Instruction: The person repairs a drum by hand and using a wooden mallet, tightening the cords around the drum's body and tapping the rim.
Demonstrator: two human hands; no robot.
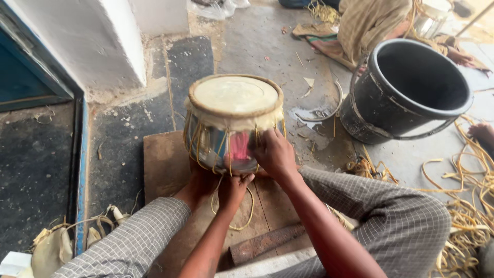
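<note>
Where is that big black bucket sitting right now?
The black bucket stands on the floor at the upper right of the head view, to the right of the drum that both hands hold, with loose yellow straps lying just below it.

Head-worn camera, looking steeply down from just above the seated person's lap.

There is only this one view, so no scene is shared with another. It faces forward and downward, close enough that the forearms and checked-cloth knees (406, 216) fill the lower edge. The grip sits near the middle of the frame, where the right hand (274, 153) and left hand (232, 189) meet on the shiny metal drum with a pale skin head and yellow lacing (234, 121). Beyond the grip to the right stands a black round bucket (411, 90); to the left of the grip a white wall corner (98, 41); under it a worn wooden board (164, 159).
</note>
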